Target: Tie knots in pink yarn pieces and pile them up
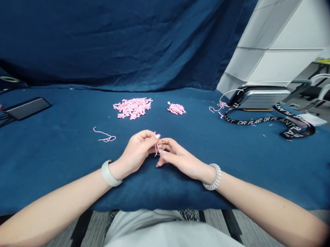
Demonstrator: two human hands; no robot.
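My left hand (140, 148) is closed, its thumb and forefinger pinching a short strand of pink yarn (156, 149). Fingertips of my right hand (177, 156) meet it from the other side, closed on the same strand. The two hands almost touch, just above the blue cloth. A loose piece of pink yarn (107, 138) lies curled to the left of them. Beyond the hands sit a larger heap of small knotted pink yarn pieces (133, 108) and a smaller heap (177, 109) to its right. How the strand runs between my fingers is partly hidden.
The blue cloth (70, 163) covers the table and hangs behind it. At left lies a black power bank (27, 108) with cables. At right are a silver ribbed case (264, 98), a black lettered lanyard (252, 122) and yarn scraps (222, 105). A white panel (283, 41) stands behind.
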